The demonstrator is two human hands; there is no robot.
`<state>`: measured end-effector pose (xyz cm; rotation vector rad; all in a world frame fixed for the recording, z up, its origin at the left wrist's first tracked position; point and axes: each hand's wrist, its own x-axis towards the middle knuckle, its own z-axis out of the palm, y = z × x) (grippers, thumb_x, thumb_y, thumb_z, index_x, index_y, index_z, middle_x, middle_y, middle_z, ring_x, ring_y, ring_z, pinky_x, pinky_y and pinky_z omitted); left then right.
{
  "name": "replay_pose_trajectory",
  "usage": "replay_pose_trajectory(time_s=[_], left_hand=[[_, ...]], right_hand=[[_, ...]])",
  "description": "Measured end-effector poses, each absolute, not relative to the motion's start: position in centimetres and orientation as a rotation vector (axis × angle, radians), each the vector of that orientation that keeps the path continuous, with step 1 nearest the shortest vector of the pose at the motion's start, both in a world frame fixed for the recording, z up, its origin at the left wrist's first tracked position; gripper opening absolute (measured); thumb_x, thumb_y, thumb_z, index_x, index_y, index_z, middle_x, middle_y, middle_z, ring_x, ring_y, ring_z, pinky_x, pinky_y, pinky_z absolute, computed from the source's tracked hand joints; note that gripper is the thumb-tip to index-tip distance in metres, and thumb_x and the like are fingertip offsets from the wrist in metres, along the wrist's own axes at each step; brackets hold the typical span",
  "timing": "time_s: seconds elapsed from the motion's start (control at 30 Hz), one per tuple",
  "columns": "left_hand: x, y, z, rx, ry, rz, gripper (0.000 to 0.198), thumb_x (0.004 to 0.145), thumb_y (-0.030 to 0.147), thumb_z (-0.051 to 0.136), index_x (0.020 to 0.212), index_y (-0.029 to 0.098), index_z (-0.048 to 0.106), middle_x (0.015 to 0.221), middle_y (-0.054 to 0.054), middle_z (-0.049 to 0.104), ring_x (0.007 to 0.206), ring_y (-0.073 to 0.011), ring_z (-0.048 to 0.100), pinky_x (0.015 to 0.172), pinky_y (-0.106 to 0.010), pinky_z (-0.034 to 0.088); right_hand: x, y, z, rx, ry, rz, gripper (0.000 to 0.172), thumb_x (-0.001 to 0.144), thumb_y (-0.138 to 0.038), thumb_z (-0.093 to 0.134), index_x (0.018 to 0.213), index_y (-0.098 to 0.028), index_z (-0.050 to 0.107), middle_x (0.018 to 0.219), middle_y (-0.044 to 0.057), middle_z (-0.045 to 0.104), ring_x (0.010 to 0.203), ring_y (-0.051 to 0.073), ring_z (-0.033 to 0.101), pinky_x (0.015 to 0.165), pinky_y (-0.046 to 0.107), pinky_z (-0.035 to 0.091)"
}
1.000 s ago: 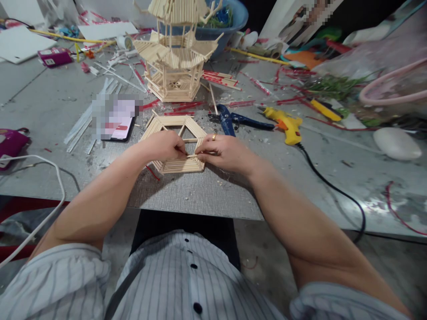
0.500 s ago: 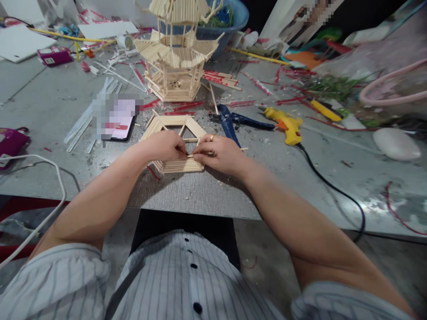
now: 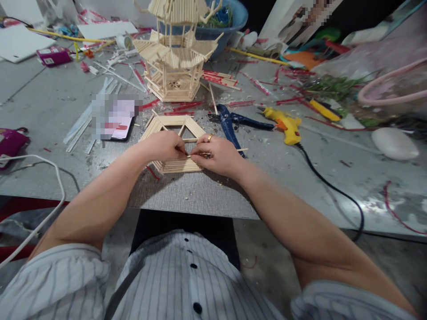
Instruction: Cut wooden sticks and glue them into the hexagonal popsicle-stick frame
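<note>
A flat hexagonal frame (image 3: 182,166) of thin wooden sticks lies on the table before me, with crossing sticks in its open middle. Over its near part, my left hand (image 3: 168,145) is closed, thumb and fingertips pinched on a thin wooden stick. My right hand (image 3: 218,155), a ring on one finger, holds the same row from the other side, its fingertips almost meeting the left ones. A thin wooden stick (image 3: 243,150) pokes out to the right from under my right hand. The fingers cover the exact spot where they grip.
Behind the frame stands a tiered stick pagoda (image 3: 175,60). Blue pliers (image 3: 228,126) and a yellow glue gun (image 3: 287,126) lie to the right, a phone (image 3: 122,120) and clear glue sticks (image 3: 82,118) to the left. Red scraps (image 3: 187,106) and a blue basin (image 3: 233,29) are farther back.
My right hand has shifted slightly left, closer to my left fingertips, and more of the stick shows to its right. My left hand stays almost in place.
</note>
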<state>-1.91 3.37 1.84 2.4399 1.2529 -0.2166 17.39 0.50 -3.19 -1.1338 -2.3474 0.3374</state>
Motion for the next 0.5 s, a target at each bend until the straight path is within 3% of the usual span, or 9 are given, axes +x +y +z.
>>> replay_pose_trajectory(time_s=[0.5], left_hand=[[-1.94, 3.35, 1.9, 2.444, 1.25, -0.21, 0.033, 0.076, 0.038, 0.052, 0.095, 0.021, 0.074, 0.084, -0.003, 0.073, 0.071, -0.0141, 0.059, 0.062, -0.025, 0.035]], right_hand=[[17.45, 0.54, -3.17, -1.11, -2.359, 0.349, 0.019, 0.082, -0.028, 0.056, 0.081, -0.019, 0.073, 0.086, 0.006, 0.064, 0.084, 0.018, 0.06, 0.074, 0.032, 0.044]])
